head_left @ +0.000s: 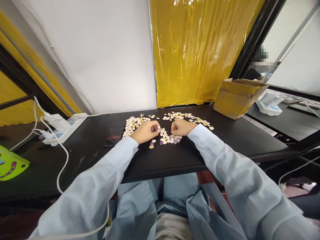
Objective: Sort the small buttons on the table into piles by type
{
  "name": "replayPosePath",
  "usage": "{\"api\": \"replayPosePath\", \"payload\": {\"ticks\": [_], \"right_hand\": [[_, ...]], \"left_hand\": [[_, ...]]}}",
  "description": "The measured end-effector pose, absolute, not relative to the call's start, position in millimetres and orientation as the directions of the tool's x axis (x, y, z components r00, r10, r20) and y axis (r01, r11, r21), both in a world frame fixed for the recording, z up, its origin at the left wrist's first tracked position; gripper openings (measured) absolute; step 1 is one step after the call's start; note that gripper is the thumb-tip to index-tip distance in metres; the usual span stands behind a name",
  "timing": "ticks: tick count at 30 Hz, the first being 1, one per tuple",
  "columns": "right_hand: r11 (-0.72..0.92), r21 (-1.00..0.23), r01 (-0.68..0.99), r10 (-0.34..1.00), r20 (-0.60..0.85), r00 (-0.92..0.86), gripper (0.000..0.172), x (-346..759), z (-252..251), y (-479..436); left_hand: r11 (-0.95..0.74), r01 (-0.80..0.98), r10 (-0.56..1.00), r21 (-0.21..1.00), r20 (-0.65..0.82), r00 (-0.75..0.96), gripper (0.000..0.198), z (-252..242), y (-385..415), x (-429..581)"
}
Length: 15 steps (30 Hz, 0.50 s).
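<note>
Many small oval buttons, mostly cream with some yellow and purple ones, lie spread over the black table (160, 160). My left hand (145, 131) is closed in a pinch on a whitish button (158, 127), at the right side of a dense patch of buttons (130, 125). Across a small gap, my right hand (184, 127) has its fingertips pressed together just above a loose cluster of buttons (168, 139); whatever is between them is too small to make out. Behind the right hand runs another band of buttons (177, 115). A few strays (151, 144) sit in front of the left hand.
An open cardboard box (237, 98) stands at the table's back right. On the left are a white power strip (65, 130) with plugs and cables, and a bright green object (12, 163). A yellow plastic sheet (200, 50) hangs behind. Another person (257, 63) is at the far right.
</note>
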State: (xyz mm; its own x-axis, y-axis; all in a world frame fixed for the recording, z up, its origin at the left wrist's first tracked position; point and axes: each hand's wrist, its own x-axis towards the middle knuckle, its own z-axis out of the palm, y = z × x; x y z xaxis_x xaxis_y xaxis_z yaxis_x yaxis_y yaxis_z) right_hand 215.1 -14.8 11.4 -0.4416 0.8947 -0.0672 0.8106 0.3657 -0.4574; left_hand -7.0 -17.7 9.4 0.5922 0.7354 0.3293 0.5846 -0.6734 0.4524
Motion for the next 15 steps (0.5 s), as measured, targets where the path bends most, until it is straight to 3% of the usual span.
{"api": "replayPosePath", "payload": {"ticks": [5, 8, 15], "right_hand": [[0.375, -0.494, 0.784, 0.886, -0.056, -0.460, 0.005, 214.8, 12.3, -16.1], [0.372, -0.567, 0.735, 0.876, -0.048, -0.480, 0.006, 214.3, 13.0, -15.7], [0.444, -0.764, 0.469, 0.845, 0.183, -0.502, 0.016, 209.4, 10.4, -12.7]], "left_hand": [[-0.669, 0.569, 0.740, 0.478, 0.353, 0.573, 0.015, 9.9, -18.2, -6.3], [-0.633, 0.533, 0.761, 0.561, 0.326, 0.561, 0.018, 9.7, -18.3, -4.8], [-0.532, 0.353, 0.794, 0.770, 0.309, 0.523, 0.025, 7.4, -15.3, -2.5]]}}
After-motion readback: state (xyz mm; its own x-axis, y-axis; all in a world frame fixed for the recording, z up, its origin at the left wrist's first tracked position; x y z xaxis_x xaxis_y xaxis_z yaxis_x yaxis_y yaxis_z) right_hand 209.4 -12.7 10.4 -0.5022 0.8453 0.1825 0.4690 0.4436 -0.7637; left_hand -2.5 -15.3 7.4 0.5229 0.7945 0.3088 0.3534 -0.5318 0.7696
